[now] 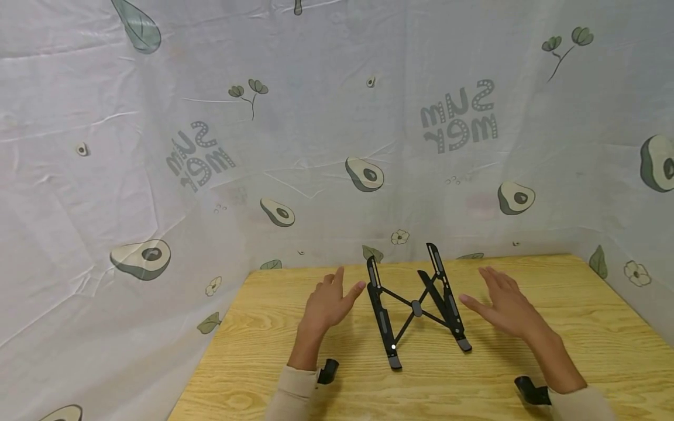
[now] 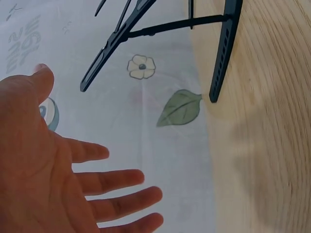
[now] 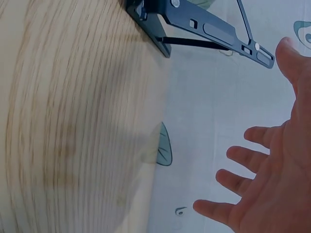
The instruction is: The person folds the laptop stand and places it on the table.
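A black folding laptop stand (image 1: 416, 308) is spread out on the wooden table, its two long side arms joined by crossed bars at a grey hub. To its left my left hand (image 1: 327, 301) is held with fingers extended, apart from the stand. On the other side my right hand (image 1: 504, 304) has its fingers spread, also clear of the stand. The left wrist view shows the left palm (image 2: 43, 165) below the stand's raised arm (image 2: 114, 41). In the right wrist view, the right thumb (image 3: 291, 56) appears near the tip of a stand arm (image 3: 218, 34); whether they touch cannot be told there.
The light wooden table (image 1: 242, 351) lies under the stand and both forearms. Behind and to the left hangs a pale sheet (image 1: 316, 117) printed with avocados, leaves and flowers. Black wrist mounts (image 1: 327, 371) sit at the cuffs.
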`<state>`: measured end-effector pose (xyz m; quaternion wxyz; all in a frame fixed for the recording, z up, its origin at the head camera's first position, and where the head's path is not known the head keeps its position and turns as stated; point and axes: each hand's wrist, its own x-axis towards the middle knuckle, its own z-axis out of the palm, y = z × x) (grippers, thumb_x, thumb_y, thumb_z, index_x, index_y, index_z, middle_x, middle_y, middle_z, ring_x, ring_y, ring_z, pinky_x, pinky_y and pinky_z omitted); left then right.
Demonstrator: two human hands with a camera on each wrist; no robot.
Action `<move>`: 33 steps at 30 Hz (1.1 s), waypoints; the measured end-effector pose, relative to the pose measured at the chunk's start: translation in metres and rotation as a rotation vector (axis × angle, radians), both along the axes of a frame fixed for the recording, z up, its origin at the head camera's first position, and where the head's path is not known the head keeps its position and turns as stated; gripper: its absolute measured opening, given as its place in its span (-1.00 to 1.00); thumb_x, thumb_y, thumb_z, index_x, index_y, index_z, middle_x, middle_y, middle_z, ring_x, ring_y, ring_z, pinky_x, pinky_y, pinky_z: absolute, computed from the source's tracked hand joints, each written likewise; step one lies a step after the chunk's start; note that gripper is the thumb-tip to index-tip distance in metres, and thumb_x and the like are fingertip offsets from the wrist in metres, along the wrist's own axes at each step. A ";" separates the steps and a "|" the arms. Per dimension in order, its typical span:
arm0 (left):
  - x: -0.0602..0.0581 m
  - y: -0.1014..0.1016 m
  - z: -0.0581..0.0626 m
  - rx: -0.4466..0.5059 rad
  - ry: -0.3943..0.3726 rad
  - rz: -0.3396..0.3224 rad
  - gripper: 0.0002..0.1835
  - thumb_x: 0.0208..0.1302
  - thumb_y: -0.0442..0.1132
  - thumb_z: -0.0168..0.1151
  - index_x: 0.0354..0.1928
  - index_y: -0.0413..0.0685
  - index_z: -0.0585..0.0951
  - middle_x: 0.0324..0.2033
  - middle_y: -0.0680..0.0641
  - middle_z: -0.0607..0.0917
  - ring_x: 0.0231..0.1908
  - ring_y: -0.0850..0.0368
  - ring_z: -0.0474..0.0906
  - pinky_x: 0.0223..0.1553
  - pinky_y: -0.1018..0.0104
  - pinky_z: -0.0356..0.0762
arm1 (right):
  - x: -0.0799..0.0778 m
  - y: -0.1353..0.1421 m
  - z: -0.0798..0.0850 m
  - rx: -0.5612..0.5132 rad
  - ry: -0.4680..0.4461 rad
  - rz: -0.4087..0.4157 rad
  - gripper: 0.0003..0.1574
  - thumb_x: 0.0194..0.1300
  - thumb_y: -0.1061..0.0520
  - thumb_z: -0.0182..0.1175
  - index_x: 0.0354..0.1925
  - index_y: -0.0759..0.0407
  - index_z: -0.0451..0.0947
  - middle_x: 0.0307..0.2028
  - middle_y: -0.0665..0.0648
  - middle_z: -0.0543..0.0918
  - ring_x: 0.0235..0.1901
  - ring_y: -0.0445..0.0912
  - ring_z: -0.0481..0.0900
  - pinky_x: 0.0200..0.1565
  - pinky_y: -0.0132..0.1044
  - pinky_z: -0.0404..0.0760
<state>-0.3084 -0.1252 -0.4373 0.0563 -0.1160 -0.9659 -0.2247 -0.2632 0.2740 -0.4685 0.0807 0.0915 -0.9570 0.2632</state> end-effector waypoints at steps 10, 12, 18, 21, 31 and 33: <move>-0.005 0.012 -0.005 0.059 0.003 -0.041 -0.01 0.57 0.46 -0.07 0.68 -0.18 0.20 0.45 -0.46 0.47 0.24 -0.45 0.65 0.16 -0.36 0.67 | -0.008 -0.015 -0.004 -0.084 0.020 0.036 0.20 0.54 -0.33 0.25 0.63 0.47 0.05 0.56 0.65 0.15 0.48 0.65 0.15 0.33 0.66 0.30; -0.007 0.013 -0.007 0.067 0.009 -0.049 0.01 0.56 0.48 -0.07 0.68 -0.18 0.20 0.44 -0.46 0.49 0.20 -0.43 0.68 0.13 -0.34 0.69 | -0.010 -0.016 -0.006 -0.096 0.027 0.047 0.18 0.54 -0.31 0.25 0.63 0.47 0.06 0.55 0.64 0.17 0.48 0.64 0.18 0.33 0.65 0.30; -0.010 0.016 -0.011 0.086 0.009 -0.075 0.01 0.54 0.49 -0.04 0.68 -0.16 0.21 0.48 -0.45 0.45 0.20 -0.39 0.68 0.17 -0.33 0.68 | -0.014 -0.020 -0.011 -0.118 0.068 0.086 0.08 0.56 -0.22 0.28 0.62 0.44 0.11 0.47 0.58 0.35 0.36 0.55 0.44 0.22 0.53 0.52; -0.011 0.017 -0.011 0.123 0.009 -0.091 -0.02 0.54 0.48 -0.02 0.64 -0.14 0.27 0.47 -0.41 0.48 0.16 -0.33 0.70 0.15 -0.30 0.70 | -0.016 -0.022 -0.013 -0.135 0.083 0.102 0.03 0.57 -0.16 0.29 0.61 0.44 0.14 0.39 0.54 0.47 0.27 0.47 0.57 0.15 0.41 0.65; -0.013 0.023 -0.011 0.218 -0.012 -0.143 -0.14 0.53 0.39 0.14 0.54 -0.14 0.41 0.33 -0.26 0.63 0.14 -0.20 0.72 0.08 -0.15 0.75 | -0.020 -0.029 -0.016 -0.189 0.088 0.145 -0.09 0.55 0.01 0.33 0.56 0.46 0.22 0.19 0.49 0.61 0.05 0.27 0.71 -0.06 0.12 0.81; -0.013 0.024 -0.012 0.230 -0.013 -0.159 -0.14 0.52 0.37 0.16 0.55 -0.14 0.41 0.32 -0.25 0.65 0.16 -0.20 0.71 0.10 -0.14 0.75 | -0.021 -0.029 -0.017 -0.195 0.088 0.151 -0.10 0.54 0.04 0.34 0.56 0.46 0.22 0.18 0.48 0.61 0.03 0.25 0.72 -0.07 0.10 0.82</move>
